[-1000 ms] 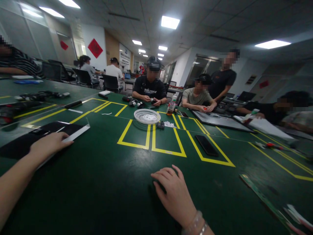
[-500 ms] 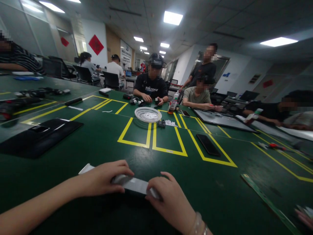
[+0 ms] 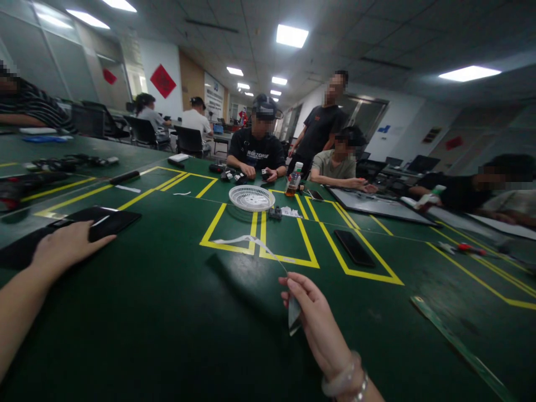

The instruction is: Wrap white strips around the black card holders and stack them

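Note:
My right hand (image 3: 307, 304) pinches a thin white-grey flexible strip (image 3: 247, 238). One end arches out to the left above the green table; the other end hangs below my fingers and palm. I cannot tell whether the strip is paper, plastic or a flat cable. Over at the left, my left hand (image 3: 65, 248) is at a flat black panel (image 3: 119, 218), its thumb stretched out and its fingers partly hidden. Nothing shows in it, and I cannot tell whether it touches the panel.
Yellow tape outlines (image 3: 228, 247) mark the green table. Ahead stand a white slotted basket (image 3: 251, 198) and a bottle (image 3: 292, 181). A black phone (image 3: 354, 247) and a long green board (image 3: 456, 340) lie to the right. Several people sit around the table; one stands.
Both hands held the strip between them; now my left hand has let go and moved far left to the black panel. The strip swings loose from my right hand, which has shifted slightly right.

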`<action>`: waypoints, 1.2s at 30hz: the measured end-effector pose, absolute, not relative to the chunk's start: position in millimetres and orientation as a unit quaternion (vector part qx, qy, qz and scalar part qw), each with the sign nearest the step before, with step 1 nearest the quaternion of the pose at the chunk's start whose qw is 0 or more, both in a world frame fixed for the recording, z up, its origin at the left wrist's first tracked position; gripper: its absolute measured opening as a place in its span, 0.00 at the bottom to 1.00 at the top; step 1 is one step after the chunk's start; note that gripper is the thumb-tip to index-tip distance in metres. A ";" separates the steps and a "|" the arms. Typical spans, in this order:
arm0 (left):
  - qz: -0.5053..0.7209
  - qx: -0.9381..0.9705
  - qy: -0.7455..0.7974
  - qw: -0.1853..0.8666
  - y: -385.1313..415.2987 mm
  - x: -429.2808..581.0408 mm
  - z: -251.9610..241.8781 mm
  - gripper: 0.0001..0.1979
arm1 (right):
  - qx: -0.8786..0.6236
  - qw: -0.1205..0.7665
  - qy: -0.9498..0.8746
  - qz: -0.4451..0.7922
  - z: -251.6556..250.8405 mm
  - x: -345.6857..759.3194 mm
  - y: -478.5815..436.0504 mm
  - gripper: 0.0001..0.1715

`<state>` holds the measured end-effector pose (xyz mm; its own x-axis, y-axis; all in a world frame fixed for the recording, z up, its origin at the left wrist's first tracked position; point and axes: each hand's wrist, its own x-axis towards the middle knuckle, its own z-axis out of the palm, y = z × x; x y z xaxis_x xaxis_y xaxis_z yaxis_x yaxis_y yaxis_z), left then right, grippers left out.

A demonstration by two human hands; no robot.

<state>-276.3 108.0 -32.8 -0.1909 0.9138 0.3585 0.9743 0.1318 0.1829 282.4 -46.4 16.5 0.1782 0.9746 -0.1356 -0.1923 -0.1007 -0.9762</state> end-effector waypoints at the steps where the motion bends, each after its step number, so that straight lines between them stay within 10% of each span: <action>1: -0.176 -0.622 -0.760 0.064 108.5 -280.3 -33.9 0.50 | -0.525 0.558 -0.351 0.538 16.9 282.3 -46.7 0.28; 11: -0.100 -0.624 -0.775 0.010 96.1 -247.2 -5.2 0.61 | -0.486 0.563 -0.238 0.624 18.8 281.7 -46.4 0.29; 26: -0.091 -0.934 -0.318 -0.137 -8.8 0.1 5.6 0.45 | -0.465 0.595 -0.234 0.612 18.8 283.6 -42.7 0.24; 36: -0.258 -0.943 -0.181 0.112 -10.0 -7.5 -6.5 0.32 | -0.480 0.427 -0.671 0.370 14.2 278.9 -52.0 0.19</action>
